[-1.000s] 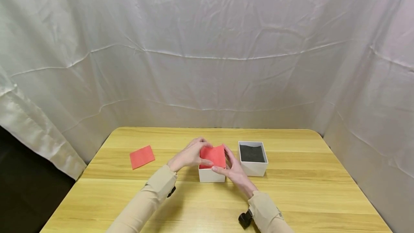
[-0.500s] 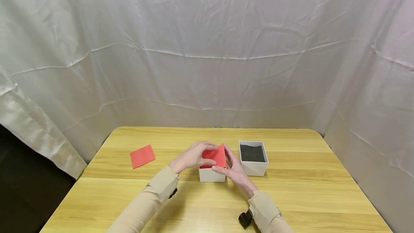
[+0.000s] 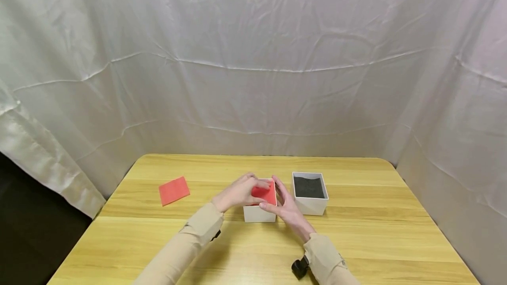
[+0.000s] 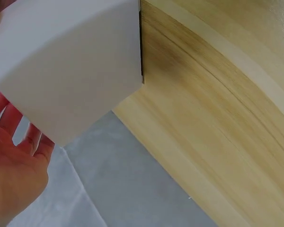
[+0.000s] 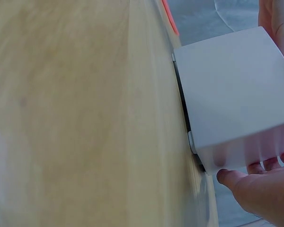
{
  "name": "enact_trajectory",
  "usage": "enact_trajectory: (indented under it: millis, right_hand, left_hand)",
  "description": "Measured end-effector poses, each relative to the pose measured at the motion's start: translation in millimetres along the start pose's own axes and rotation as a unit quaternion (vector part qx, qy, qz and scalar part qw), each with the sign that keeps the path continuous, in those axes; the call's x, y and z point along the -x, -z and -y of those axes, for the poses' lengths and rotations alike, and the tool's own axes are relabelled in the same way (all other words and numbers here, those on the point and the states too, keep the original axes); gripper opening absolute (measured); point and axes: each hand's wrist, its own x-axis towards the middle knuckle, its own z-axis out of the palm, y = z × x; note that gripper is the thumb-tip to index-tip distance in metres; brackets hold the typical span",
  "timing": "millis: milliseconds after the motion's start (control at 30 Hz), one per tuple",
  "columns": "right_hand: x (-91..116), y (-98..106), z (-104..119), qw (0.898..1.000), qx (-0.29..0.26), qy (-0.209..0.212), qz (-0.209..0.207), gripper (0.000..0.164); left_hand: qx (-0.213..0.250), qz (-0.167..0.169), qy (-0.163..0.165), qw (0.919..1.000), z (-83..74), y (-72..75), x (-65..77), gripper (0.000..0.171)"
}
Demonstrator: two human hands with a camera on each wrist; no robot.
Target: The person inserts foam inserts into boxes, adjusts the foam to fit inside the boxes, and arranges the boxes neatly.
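A small white box (image 3: 259, 214) stands on the wooden table with a red square sheet (image 3: 264, 193) inside it. Over its left side reaches my left hand (image 3: 236, 193), thumb and fingers spread apart and pressing on the sheet. The box's left inside is hidden beneath this hand. My right hand (image 3: 291, 211) holds the box by its right side, with the thumb at the front corner and the fingers toward the back. The right wrist view shows the box's outer wall (image 5: 232, 90) and the right hand's fingers along its side.
Just right of my right hand stands a second white box (image 3: 310, 206), holding a dark grey sheet (image 3: 309, 187). Another red square sheet (image 3: 174, 191) lies flat on the table at the left. Pale curtains (image 3: 253, 56) hang behind and beside the table (image 3: 376, 232).
The red sheet under my left hand has sunk from above the box's rim to inside it. My left hand has moved slightly right and into the box. The right hand stays put.
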Motion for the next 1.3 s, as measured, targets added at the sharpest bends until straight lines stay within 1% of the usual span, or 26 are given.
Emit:
enact_trajectory:
  millis: [33, 100, 233, 333, 500, 567, 633, 833, 933, 1067, 1167, 1233, 1300]
  right_hand:
    - [0, 0, 0, 1.000, 0.000, 0.000, 0.000, 0.101]
    - [0, 0, 0, 1.000, -0.001, -0.001, 0.000, 0.101]
    - [0, 0, -1, 1.000, 0.001, -0.004, -0.002, 0.101]
    - [0, 0, -1, 1.000, 0.004, -0.006, -0.005, 0.101]
    - [0, 0, 0, 1.000, 0.006, -0.005, -0.007, 0.100]
    - [0, 0, 0, 1.000, 0.005, -0.004, -0.006, 0.101]
    - [0, 0, -1, 1.000, 0.006, -0.005, -0.007, 0.101]
    - [0, 0, 0, 1.000, 0.006, -0.010, -0.008, 0.100]
    - [0, 0, 1, 1.000, 0.005, -0.010, -0.007, 0.100]
    - [1, 0, 1, 1.000, 0.005, -0.009, -0.006, 0.100]
    - [1, 0, 0, 1.000, 0.001, -0.009, -0.005, 0.101]
    - [0, 0, 0, 1.000, -0.003, -0.009, -0.005, 0.101]
    - [0, -1, 0, 1.000, -0.005, -0.009, -0.005, 0.102]
  left_hand:
    - [-0.006, 0.002, -0.001, 1.0000, 0.0, -0.3, -0.2, 0.041]
    - [-0.004, 0.007, -0.006, 1.0000, 0.0, -0.8, -0.7, 0.037]
    - [0.029, 0.019, -0.003, 0.9994, 0.9, 0.1, -0.3, 0.036]
    - [0.044, 0.024, 0.013, 0.9987, 2.1, 2.9, 1.6, 0.040]
    - [0.047, 0.024, 0.028, 0.9982, 4.1, 9.5, 6.2, 0.049]
    - [0.045, 0.024, 0.031, 0.9982, 4.3, 11.7, 7.2, 0.049]
    - [0.032, 0.025, 0.031, 0.9987, 4.0, 13.1, 7.5, 0.048]
    - [-0.017, 0.026, 0.031, 0.9990, 4.0, 11.3, 5.6, 0.032]
    - [-0.022, 0.018, 0.026, 0.9993, 5.2, 9.8, 5.5, 0.034]
    - [0.004, 0.008, 0.012, 0.9999, 9.6, 6.4, 7.7, 0.042]
    - [0.050, -0.001, 0.006, 0.9987, 13.9, 4.0, 10.6, 0.046]
    - [0.081, -0.021, 0.011, 0.9964, 16.7, 2.4, 13.3, 0.044]
    - [0.116, -0.053, 0.019, 0.9917, 20.0, 0.9, 16.4, 0.039]
